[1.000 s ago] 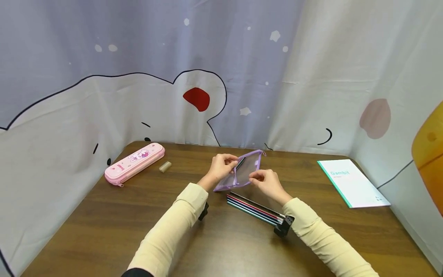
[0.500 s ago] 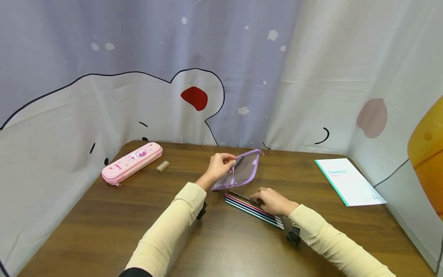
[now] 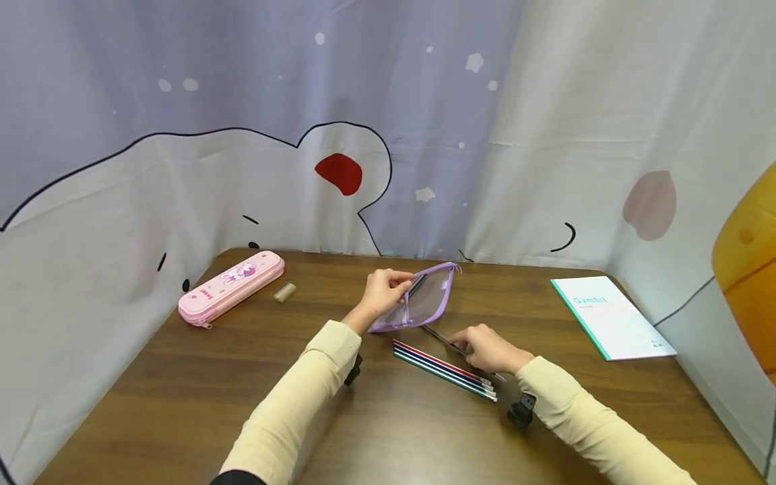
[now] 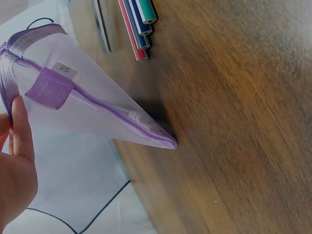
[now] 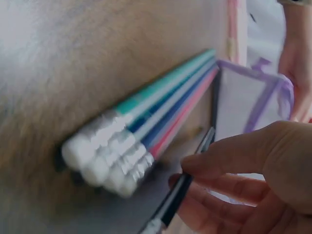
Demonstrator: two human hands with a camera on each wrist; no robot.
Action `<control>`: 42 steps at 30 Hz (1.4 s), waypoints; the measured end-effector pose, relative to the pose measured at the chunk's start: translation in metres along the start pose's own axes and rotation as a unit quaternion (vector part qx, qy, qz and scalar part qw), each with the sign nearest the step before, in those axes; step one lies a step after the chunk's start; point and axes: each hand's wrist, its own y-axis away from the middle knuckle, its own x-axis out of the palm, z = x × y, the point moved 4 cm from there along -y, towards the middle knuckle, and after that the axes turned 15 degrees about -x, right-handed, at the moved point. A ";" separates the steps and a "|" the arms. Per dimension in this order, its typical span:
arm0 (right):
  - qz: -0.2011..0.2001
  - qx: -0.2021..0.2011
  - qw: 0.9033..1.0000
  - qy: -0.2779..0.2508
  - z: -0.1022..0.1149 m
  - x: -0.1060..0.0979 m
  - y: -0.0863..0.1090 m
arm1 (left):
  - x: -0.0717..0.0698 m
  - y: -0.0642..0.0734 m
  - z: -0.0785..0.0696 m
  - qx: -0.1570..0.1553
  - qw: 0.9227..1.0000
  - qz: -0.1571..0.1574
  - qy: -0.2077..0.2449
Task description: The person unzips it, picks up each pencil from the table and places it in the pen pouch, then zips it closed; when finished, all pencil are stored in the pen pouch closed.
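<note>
My left hand [image 3: 383, 294] pinches the upper edge of a purple-trimmed mesh zip pouch [image 3: 432, 296], holding its mouth apart. A dark pencil [image 3: 417, 284] shows at the pouch's opening. In the left wrist view the pouch [image 4: 87, 102] tapers to a corner near the table, and my fingers [image 4: 22, 129] grip its rim. Between thumb and fingers, my right hand [image 3: 488, 349] pinches a black pencil [image 5: 176, 197] with a metal eraser ferrule. Its far end overlaps the pouch's lower edge in the head view. Beside it lie several red, blue and green pencils [image 3: 441, 368] with white erasers.
A pink pencil case [image 3: 233, 286] lies at the table's back left, with a small beige block [image 3: 285, 292] next to it. A white Gambit booklet [image 3: 612, 318] is at the right. Behind the wooden table [image 3: 182, 404] hangs a printed curtain [image 3: 273, 188].
My right hand has left the pouch's edge, gone down to the pencil row and taken the black pencil, which is now apart from the others. My left hand stays on the pouch.
</note>
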 end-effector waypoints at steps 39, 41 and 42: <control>-0.338 0.220 0.775 -0.486 -0.011 -0.022 -0.029 | -0.003 0.001 0.000 -0.029 0.999 -0.013 0.016; -0.332 0.234 0.763 -0.502 -0.009 -0.018 -0.035 | -0.004 0.001 -0.001 -0.026 0.999 -0.018 0.013; -0.331 0.241 0.756 -0.511 -0.011 -0.016 -0.038 | -0.004 0.001 -0.001 -0.024 0.999 -0.021 0.010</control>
